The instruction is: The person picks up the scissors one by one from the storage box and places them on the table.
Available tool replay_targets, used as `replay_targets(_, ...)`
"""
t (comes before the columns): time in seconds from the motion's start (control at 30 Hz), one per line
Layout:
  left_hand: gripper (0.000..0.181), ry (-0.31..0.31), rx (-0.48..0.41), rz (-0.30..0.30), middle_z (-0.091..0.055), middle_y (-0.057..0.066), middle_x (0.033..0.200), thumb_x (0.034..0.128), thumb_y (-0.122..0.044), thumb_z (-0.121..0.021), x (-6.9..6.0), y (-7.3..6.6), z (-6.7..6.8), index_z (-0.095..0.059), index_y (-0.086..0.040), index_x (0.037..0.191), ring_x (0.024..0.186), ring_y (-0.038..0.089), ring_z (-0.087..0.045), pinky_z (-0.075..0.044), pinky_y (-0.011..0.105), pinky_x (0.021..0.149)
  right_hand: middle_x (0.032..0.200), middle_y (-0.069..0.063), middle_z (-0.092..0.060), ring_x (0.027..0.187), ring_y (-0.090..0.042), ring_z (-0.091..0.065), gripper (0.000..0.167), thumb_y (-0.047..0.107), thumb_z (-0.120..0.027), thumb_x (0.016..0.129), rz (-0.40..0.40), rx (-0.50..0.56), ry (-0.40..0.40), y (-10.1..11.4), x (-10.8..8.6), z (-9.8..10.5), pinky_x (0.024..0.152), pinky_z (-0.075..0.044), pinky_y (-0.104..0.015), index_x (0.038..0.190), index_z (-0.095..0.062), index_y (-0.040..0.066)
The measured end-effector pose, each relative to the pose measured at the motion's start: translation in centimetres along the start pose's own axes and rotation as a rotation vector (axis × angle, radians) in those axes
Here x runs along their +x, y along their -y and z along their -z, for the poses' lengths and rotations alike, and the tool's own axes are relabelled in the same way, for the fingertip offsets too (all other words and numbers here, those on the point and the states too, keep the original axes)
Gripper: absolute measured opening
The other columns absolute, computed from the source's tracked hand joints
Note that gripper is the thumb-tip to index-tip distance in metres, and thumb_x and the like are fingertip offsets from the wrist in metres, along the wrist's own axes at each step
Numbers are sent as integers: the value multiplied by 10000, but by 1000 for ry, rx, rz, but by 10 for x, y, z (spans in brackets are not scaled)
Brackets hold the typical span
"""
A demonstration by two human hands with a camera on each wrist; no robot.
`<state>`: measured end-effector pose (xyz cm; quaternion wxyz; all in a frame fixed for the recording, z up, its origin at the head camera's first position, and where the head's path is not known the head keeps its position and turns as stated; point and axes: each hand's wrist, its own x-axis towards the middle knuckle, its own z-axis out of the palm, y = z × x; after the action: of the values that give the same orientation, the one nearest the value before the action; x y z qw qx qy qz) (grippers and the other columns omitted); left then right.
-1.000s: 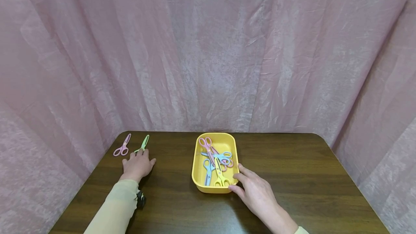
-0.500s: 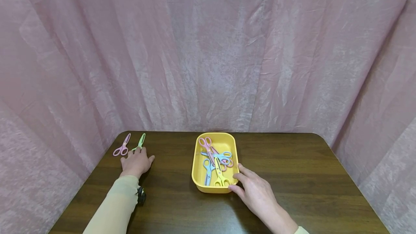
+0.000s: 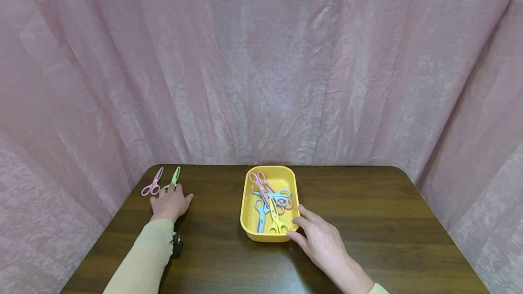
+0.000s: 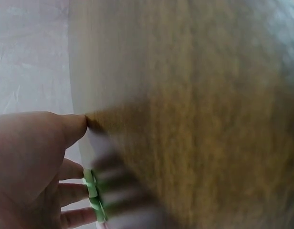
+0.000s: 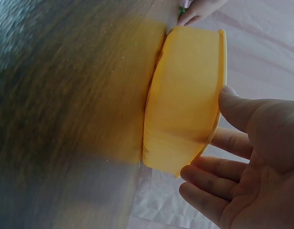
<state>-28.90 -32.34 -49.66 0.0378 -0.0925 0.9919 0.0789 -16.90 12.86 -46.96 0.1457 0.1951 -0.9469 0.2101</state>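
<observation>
- We see the left hand (image 3: 168, 203) with fingers spread, its fingertips touching the green scissors (image 3: 175, 177) near the table's far left corner.
- The green scissors are pale green and slim, their blades pointing away from us; the fingers cover much of the handles.
- Just left of them on the table (image 3: 367, 212) lie pink scissors (image 3: 156, 181), blades also pointing away, two round loops towards us.
- Our right hand (image 3: 320, 235) holds the near right corner of the tub (image 3: 265, 238), thumb on the near side and fingers along the right rim.
- The tub is plain yellow, oblong and round-cornered, and stands on the table well to the right of the green scissors.
- Inside we count five pairs, overlapping: a yellow pair (image 3: 276, 222) with handles towards us, an upper blue pair (image 3: 271, 197) lying crosswise, a lower blue pair (image 3: 261, 217), an upper pink pair (image 3: 262, 187) and a partly hidden pink pair (image 3: 289, 205).
</observation>
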Motion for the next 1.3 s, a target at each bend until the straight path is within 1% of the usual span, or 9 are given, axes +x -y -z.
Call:
replay_targets(0.33,723,-23,3,-4,-406,375,1605,1131,-445,-555,-2,-2,1,-424,97,1592,1461,652,-332,-279,841,1105,1496,-143,-682,1310,-349,-692,347,409,-891,927,7,-4,0,0,1,1,909,-613,-572,1137,-816,143)
replay_targets(0.57,723,-50,22,-19,-429,369,1598,1132,-456,-556,-2,0,0,-441,100,1579,1447,646,-361,-261,841,1122,1489,-129,-689,1296,-334,-702,335,417,-891,921,18,0,-12,-1,1,1,901,-614,-567,1124,-816,162)
replay_targets(0.8,721,-50,24,-22,-435,381,1579,1126,-438,-578,-2,0,-3,-433,109,1573,1422,650,-392,-300,846,1096,1494,-139,-684,1294,-343,-703,334,406,-894,925,13,-5,-6,-1,-1,0,902,-616,-568,1127,-819,151)
replay_targets(0.9,730,-68,18,-24,-405,384,1603,1118,-418,-608,-3,-4,-2,-418,115,1579,1423,655,-396,-324,851,1084,1497,-133,-683,1296,-338,-702,337,415,-891,925,8,-3,-4,-1,-1,0,907,-614,-566,1129,-819,157)
replay_targets(1.0,738,-101,18,-35,-382,384,1628,1106,-413,-635,-4,-8,0,-427,119,1575,1430,649,-402,-334,852,1083,1497,-123,-685,1298,-330,-701,337,426,-890,922,7,3,-7,-1,-1,0,898,-613,-572,1124,-817,166)
replay_targets(1.13,742,-139,28,-62,-399,367,1639,1105,-429,-637,-7,-16,3,-442,109,1578,1439,631,-411,-331,851,1095,1497,-117,-686,1302,-324,-700,329,424,-891,921,7,10,-9,-1,-1,0,893,-612,-576,1121,-815,174)
replay_targets(1.3,743,-147,34,-98,-404,334,1665,1119,-444,-614,-10,-23,6,-432,80,1613,1476,610,-397,-314,850,1118,1494,-114,-688,1303,-321,-700,330,428,-891,919,8,7,-9,-1,-2,0,899,-613,-563,1119,-816,176)
